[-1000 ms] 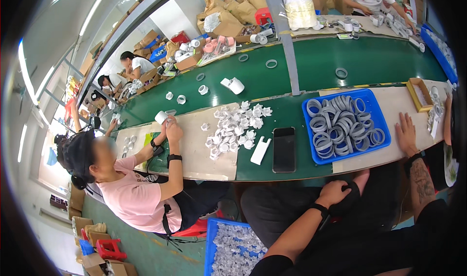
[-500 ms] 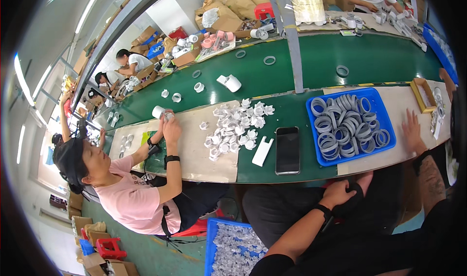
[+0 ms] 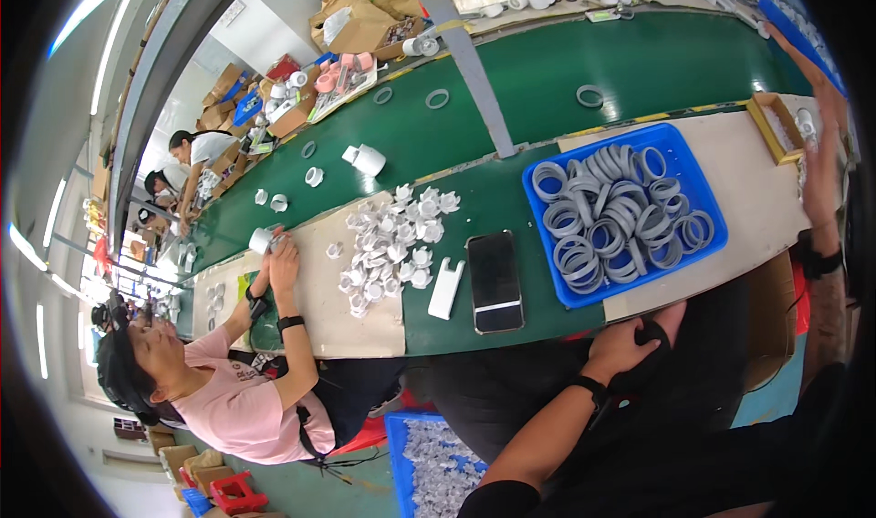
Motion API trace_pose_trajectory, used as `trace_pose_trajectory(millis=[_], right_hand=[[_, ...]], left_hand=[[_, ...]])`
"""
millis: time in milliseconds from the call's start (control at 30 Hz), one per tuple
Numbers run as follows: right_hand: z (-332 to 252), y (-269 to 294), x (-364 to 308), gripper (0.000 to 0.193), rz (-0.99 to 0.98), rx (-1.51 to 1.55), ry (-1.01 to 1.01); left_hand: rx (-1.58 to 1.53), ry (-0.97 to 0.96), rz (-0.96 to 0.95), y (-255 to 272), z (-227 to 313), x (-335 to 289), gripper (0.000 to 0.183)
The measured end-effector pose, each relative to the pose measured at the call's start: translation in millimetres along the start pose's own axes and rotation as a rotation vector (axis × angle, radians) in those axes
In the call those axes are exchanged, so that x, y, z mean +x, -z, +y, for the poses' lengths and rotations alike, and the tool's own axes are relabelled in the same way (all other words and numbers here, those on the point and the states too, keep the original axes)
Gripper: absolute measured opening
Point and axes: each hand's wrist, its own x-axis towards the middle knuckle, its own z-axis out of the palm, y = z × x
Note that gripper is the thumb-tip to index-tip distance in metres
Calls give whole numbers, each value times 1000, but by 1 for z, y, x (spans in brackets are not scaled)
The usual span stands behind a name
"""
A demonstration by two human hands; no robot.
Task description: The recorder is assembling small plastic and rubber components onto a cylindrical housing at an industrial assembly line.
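Observation:
My left hand (image 3: 622, 352) rests in my lap below the table edge, its fingers curled against a dark rounded thing (image 3: 651, 336) that I cannot make out. At the far right, my right hand (image 3: 818, 194) is beside a small cardboard box (image 3: 776, 131) and some white parts; its fingers are blurred, and another arm (image 3: 815, 71) overlaps there. Between my hands, on the table, a blue tray (image 3: 683, 156) holds many grey rings (image 3: 630, 209). Left of it lie a dark phone (image 3: 495, 282) and a flat white plastic piece (image 3: 445, 288).
White ribbed parts (image 3: 388, 244) lie heaped on cardboard at the left, near a seated person in pink (image 3: 246, 381) holding a white part (image 3: 263, 240). Behind runs a green belt (image 3: 511, 62) with loose rings. A metal post (image 3: 479, 89) rises beyond; a blue bin (image 3: 401, 463) stands below.
My right hand has left the cardboard beside the ring tray and moved right, toward the small box. The whole view has shifted and tilted. My left hand stays in my lap.

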Motion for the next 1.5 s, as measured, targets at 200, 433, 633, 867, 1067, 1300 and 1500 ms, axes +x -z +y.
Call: trace_pose_trajectory(millis=[200,433,633,867,1067,1300,1500], right_hand=[[41,-106,-125,69,-646,-268,-243],[31,-101,-122,77,-957,-435,-396],[22,-100,-116,82,-972,-390,-421],[19,-92,-113,81,-981,-375,-420],[0,-79,-121,73,-894,-272,-319],[1,-75,-137,66,-778,-343,-345],[19,-84,-145,63,-740,-363,-336]], left_hand=[[-32,-26,20,3,8,-3,52],[-14,-17,-25,6,11,1,55],[25,-16,-41,1,9,0,62],[184,-18,24,-15,1,-6,78],[270,-32,-69,-19,1,-13,88],[399,-5,69,-24,6,-24,80],[363,-4,-8,-25,8,-20,80]])
